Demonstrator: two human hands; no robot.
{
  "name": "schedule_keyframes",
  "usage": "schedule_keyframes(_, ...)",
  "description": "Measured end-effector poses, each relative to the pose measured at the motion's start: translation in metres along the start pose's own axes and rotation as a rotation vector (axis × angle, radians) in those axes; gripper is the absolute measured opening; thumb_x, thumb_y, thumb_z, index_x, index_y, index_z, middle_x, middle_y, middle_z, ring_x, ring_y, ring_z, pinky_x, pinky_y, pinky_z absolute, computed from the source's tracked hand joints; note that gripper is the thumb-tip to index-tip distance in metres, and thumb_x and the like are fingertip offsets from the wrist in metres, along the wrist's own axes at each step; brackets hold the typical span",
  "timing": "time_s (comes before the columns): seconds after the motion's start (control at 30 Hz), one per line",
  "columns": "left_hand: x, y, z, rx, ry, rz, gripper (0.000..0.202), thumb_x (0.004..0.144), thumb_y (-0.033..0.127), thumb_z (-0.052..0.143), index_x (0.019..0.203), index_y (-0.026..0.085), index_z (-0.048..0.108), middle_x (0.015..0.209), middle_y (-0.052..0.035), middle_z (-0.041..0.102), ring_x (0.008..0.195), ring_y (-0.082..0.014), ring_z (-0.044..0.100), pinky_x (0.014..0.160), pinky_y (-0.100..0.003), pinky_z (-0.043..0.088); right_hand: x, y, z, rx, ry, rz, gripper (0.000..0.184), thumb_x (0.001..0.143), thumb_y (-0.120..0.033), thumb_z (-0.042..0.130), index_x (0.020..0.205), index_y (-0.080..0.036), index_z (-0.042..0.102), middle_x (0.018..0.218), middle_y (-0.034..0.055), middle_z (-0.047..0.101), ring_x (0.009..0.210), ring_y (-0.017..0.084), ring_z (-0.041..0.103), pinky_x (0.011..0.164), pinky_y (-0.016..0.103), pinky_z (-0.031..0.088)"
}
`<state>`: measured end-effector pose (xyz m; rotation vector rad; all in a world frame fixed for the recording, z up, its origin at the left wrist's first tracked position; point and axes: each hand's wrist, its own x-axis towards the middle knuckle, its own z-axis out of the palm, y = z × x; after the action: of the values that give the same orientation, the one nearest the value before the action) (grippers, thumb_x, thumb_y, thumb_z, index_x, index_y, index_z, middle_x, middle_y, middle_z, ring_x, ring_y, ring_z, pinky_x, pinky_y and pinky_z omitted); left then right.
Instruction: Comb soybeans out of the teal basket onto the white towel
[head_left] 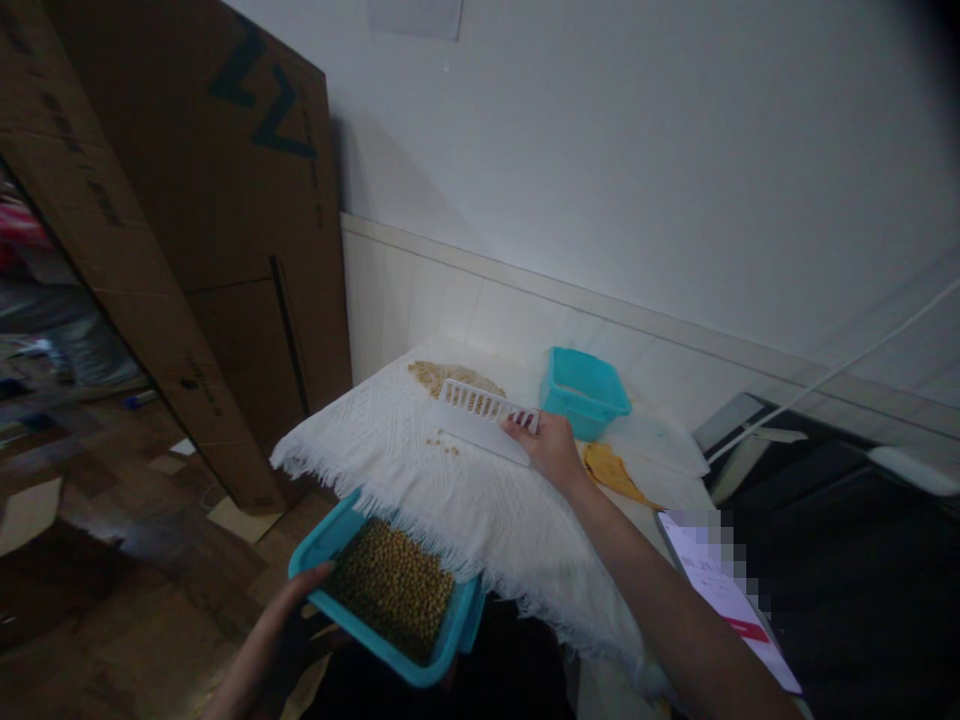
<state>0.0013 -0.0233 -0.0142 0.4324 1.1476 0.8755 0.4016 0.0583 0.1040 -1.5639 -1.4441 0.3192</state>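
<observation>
My left hand (289, 610) grips the left side of a teal plastic container (375, 652), its thumb over the rim. Round tan beans (401, 580), looking like soybeans, fill the inside. The container is held below the front edge of a table with a white fringed cloth (375, 430), and the fringe hangs over its far side. Over the cloth, my right hand (551, 448) pinches one end of a white slotted plastic piece (480, 430). Just behind that piece lies a spread pile of beans (435, 376). A few loose beans (442, 445) lie in front of it.
A second teal container (585, 400) stands by the wall. Beside it are a yellow cloth (615, 474) and a clear lid (656, 442). A lit screen device (720, 590) lies at the right edge. A tall cardboard box (247, 210) stands left of the table.
</observation>
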Motion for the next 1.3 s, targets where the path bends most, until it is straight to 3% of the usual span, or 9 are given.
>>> schedule_keyframes(0.17,-0.003,0.003,0.005,-0.019,0.018,-0.014,0.055,0.087,0.057,0.100,0.128,0.023,0.087,0.153,-0.0117,0.088,0.160,-0.0474,0.068,0.119,-0.051,0.070,0.000,-0.001,0.005,0.069,-0.034,0.022,0.050,0.081,-0.070,0.084,0.072,-0.021,0.078,0.066,0.0018,0.073,0.064,0.020,0.060,0.060,0.030,0.045)
schedule_keyframes(0.33,-0.003,0.001,0.004,-0.007,0.022,0.009,0.068,0.082,0.062,0.102,0.134,0.022,0.085,0.154,-0.0138,0.087,0.161,-0.0489,0.066,0.108,-0.046,0.075,-0.002,0.000,0.005,0.100,-0.092,0.050,0.053,0.078,-0.071,0.088,0.070,-0.020,0.078,0.065,0.0012,0.070,0.064,0.019,0.059,0.059,0.029,0.043)
schedule_keyframes(0.57,-0.005,0.003,0.007,-0.024,0.040,-0.024,0.056,0.082,0.056,0.102,0.125,0.024,0.086,0.150,-0.0112,0.089,0.166,-0.0492,0.060,0.130,-0.057,0.062,-0.004,0.000,0.005,0.107,-0.092,0.058,0.051,0.079,-0.070,0.087,0.073,-0.019,0.081,0.068,0.0033,0.075,0.066,0.021,0.063,0.062,0.031,0.045)
schedule_keyframes(0.7,-0.006,0.001,0.012,-0.011,0.069,0.027,0.060,0.083,0.062,0.098,0.127,0.024,0.087,0.147,-0.0129,0.090,0.166,-0.0489,0.060,0.125,-0.055,0.066,-0.001,0.000,0.001,0.052,0.019,0.034,0.046,0.084,-0.065,0.084,0.076,-0.019,0.083,0.070,0.0055,0.079,0.067,0.023,0.066,0.061,0.031,0.045)
schedule_keyframes(0.83,-0.005,0.001,0.008,-0.017,0.045,-0.014,0.059,0.086,0.058,0.099,0.132,0.023,0.088,0.149,-0.0133,0.089,0.161,-0.0466,0.066,0.128,-0.056,0.063,-0.002,0.003,-0.004,-0.051,0.153,0.007,0.045,0.087,-0.063,0.080,0.071,-0.021,0.078,0.066,0.0064,0.077,0.063,0.023,0.064,0.060,0.031,0.041)
schedule_keyframes(0.93,-0.005,0.003,0.004,-0.023,0.034,-0.032,0.057,0.085,0.057,0.101,0.129,0.024,0.089,0.151,-0.0121,0.089,0.156,-0.0475,0.071,0.131,-0.059,0.061,-0.006,0.004,-0.006,-0.088,0.164,0.001,0.047,0.088,-0.066,0.079,0.070,-0.023,0.076,0.065,0.0064,0.077,0.062,0.023,0.064,0.060,0.032,0.041)
schedule_keyframes(1.1,-0.005,0.003,0.005,-0.033,0.040,-0.036,0.065,0.084,0.060,0.101,0.135,0.024,0.086,0.155,-0.0125,0.087,0.159,-0.0482,0.069,0.124,-0.055,0.067,-0.009,0.003,-0.003,-0.097,0.194,-0.017,0.048,0.089,-0.067,0.077,0.071,-0.023,0.075,0.068,0.0081,0.079,0.063,0.025,0.066,0.062,0.034,0.043)
schedule_keyframes(1.3,-0.005,0.003,0.006,-0.034,0.037,-0.033,0.058,0.084,0.057,0.101,0.131,0.025,0.087,0.147,-0.0113,0.091,0.163,-0.0478,0.065,0.130,-0.058,0.062,-0.009,-0.002,-0.003,-0.089,0.142,-0.006,0.047,0.084,-0.067,0.072,0.064,-0.025,0.069,0.059,0.0054,0.071,0.057,0.022,0.059,0.059,0.033,0.039)
